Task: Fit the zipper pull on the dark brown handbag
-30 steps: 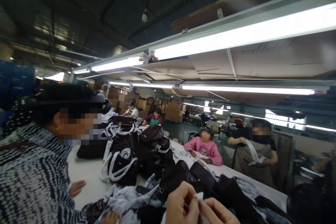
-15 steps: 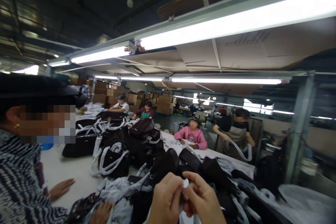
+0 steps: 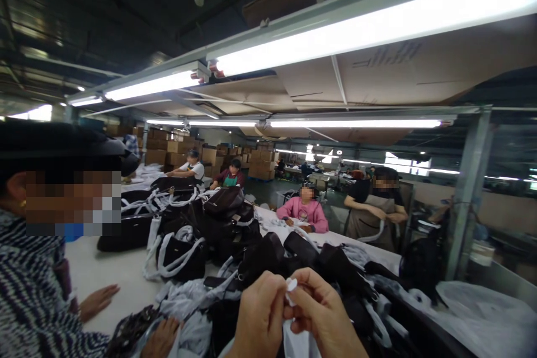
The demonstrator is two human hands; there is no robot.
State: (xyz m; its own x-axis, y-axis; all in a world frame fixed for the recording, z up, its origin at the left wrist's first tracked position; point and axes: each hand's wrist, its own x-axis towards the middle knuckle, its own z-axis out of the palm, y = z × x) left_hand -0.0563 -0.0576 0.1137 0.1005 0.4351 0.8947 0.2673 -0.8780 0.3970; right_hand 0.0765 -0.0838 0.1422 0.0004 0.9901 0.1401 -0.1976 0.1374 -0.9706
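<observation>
White scrap (image 3: 291, 287) between both hands (image 3: 289, 296)

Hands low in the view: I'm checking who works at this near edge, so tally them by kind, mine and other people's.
Yours: 2 (left hand and right hand, at the white piece)
Other people's: 2 (flat hand over the table, lower hand by the plastic)
Total: 4

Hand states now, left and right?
Left hand: closed, pinching a small white piece.
Right hand: closed, fingers on the same piece.
</observation>
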